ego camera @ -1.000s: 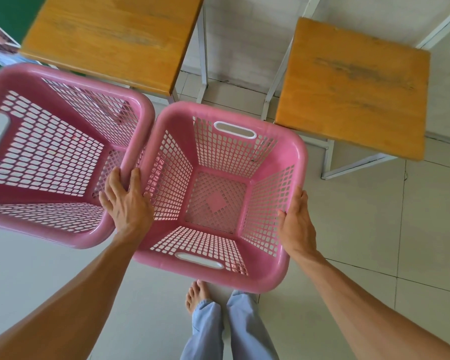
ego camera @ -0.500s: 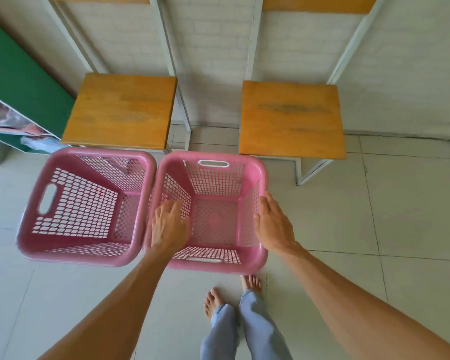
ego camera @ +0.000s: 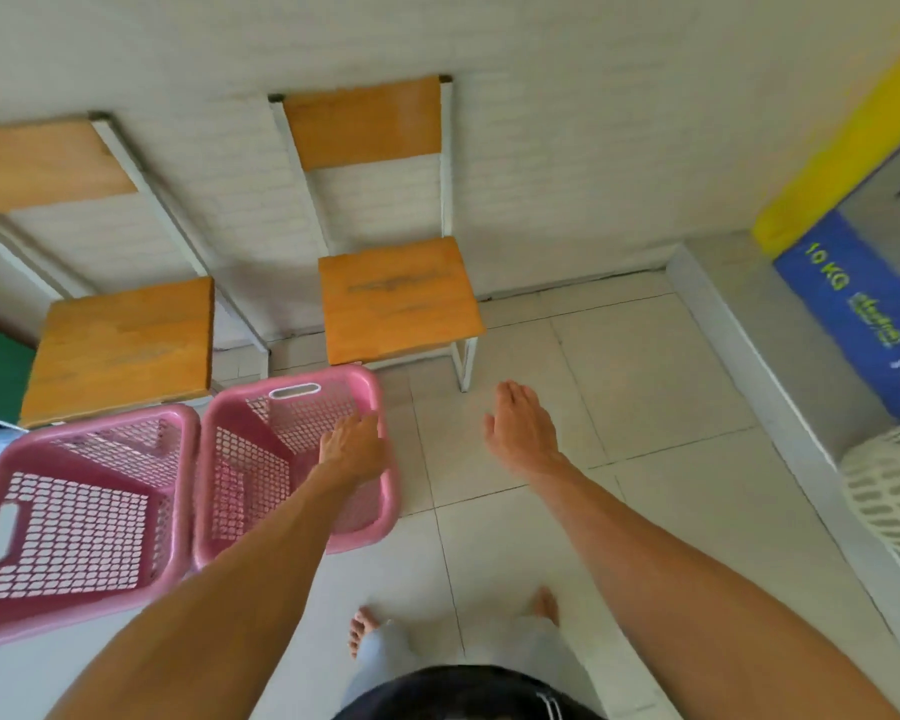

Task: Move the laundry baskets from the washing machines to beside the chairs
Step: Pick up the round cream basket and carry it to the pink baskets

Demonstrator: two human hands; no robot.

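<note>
Two empty pink laundry baskets stand side by side on the tiled floor in front of two wooden chairs. The right basket sits below the gap between the left chair and the right chair. The left basket touches it. My left hand hovers flat above the right basket's right side, fingers loose, holding nothing. My right hand is open over bare floor, right of that basket and apart from it.
A white brick wall runs behind the chairs. At the right, a raised step carries a blue 10 KG sign and a white lattice basket. My bare feet stand on the tiles below the baskets.
Both hands have let go of the right basket's rims and lifted away. The view has pulled back and swung right, showing the chair backs and the step.
</note>
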